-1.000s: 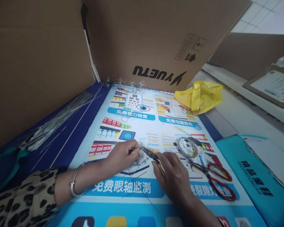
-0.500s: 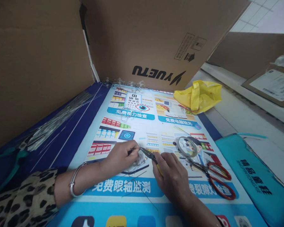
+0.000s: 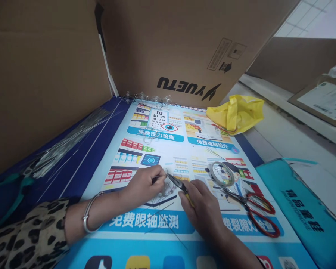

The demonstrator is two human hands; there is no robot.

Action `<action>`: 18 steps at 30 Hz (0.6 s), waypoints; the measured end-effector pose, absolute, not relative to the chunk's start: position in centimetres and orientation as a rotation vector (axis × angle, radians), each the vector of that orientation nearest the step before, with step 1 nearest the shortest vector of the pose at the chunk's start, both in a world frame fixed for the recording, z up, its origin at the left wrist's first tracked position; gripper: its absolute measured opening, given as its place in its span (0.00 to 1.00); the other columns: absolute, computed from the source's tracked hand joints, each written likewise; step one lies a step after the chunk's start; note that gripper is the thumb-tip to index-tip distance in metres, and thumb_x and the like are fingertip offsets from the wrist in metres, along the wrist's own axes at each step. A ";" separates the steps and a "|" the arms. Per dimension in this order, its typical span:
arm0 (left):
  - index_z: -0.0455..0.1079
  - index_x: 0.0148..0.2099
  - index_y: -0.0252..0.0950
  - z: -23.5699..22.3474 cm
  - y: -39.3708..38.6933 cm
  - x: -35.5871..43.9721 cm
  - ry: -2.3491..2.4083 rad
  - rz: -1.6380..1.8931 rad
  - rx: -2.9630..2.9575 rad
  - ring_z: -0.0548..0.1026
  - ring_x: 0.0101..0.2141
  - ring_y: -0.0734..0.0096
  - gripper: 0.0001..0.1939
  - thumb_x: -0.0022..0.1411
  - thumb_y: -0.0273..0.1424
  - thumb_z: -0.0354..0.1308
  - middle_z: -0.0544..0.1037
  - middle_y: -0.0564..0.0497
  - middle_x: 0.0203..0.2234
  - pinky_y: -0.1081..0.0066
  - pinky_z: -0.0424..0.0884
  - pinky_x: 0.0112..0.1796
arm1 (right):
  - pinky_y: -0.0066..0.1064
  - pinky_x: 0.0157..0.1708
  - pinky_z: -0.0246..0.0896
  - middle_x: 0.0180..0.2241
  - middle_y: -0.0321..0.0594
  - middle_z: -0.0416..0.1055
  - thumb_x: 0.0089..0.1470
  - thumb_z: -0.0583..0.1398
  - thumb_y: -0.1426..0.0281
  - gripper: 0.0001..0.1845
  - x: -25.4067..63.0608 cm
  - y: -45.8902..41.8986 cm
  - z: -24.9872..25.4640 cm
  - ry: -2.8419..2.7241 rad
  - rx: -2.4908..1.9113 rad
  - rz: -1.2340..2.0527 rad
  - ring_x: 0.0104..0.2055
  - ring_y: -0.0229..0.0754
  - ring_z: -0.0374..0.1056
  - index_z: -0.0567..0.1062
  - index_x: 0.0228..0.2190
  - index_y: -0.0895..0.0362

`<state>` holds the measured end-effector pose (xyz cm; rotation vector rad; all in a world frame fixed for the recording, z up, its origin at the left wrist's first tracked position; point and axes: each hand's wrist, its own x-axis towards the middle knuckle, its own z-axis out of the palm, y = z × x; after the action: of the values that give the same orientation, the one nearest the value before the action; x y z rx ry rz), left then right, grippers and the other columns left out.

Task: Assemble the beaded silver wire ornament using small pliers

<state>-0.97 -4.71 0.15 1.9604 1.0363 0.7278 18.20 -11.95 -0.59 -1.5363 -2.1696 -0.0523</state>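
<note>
My left hand (image 3: 145,185) is closed in a pinch around a bent thin wire (image 3: 174,178), with a loop showing past the fingertips. My right hand (image 3: 203,205) grips needle-nose pliers (image 3: 177,182) with yellow handles. Their narrow jaws reach the wire right beside my left fingertips; whether they clamp it is too small to tell. Just below lies a clear, looped wire piece (image 3: 167,189), partly hidden behind my left fingers. Loose dark wire lengths (image 3: 159,218) are scattered on the printed sheet (image 3: 145,243) nearer to me.
Red-handled scissors (image 3: 259,213) and a roll of clear tape (image 3: 221,174) lie to the right, near a teal bag (image 3: 302,213). A yellow bag (image 3: 236,115) is farther back. Straight wires (image 3: 70,140) and green-handled scissors (image 3: 19,186) lie left. Cardboard (image 3: 168,48) stands behind several wire pieces (image 3: 156,100).
The pliers and my right hand shift only slightly, staying beside the left fingertips. My left hand keeps its pinch in the same place. The whole view sways a little.
</note>
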 end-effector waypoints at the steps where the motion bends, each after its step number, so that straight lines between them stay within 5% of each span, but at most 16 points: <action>1: 0.63 0.26 0.34 0.2 -4.7 -1.0 1.046 0.724 1.970 0.66 0.22 0.78 0.06 0.54 0.25 0.47 0.71 0.56 0.19 0.77 0.58 0.24 | 0.32 0.32 0.61 0.33 0.44 0.67 0.55 0.53 0.69 0.15 18.2 -12.0 -0.5 -2.182 -1.537 -0.079 0.36 0.42 0.63 0.67 0.44 0.58; 18: 0.62 0.27 0.35 0.6 -5.2 -1.3 0.986 0.771 2.041 0.65 0.24 0.77 0.07 0.57 0.27 0.46 0.70 0.55 0.21 0.76 0.60 0.26 | 0.31 0.30 0.59 0.31 0.44 0.65 0.55 0.53 0.72 0.18 18.1 -12.3 -0.3 -2.311 -1.528 -0.273 0.34 0.42 0.62 0.65 0.48 0.63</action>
<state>-1.34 -5.16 0.63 2.0409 0.9859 0.7711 18.11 -12.26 -0.30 -1.5283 -2.3107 -0.2726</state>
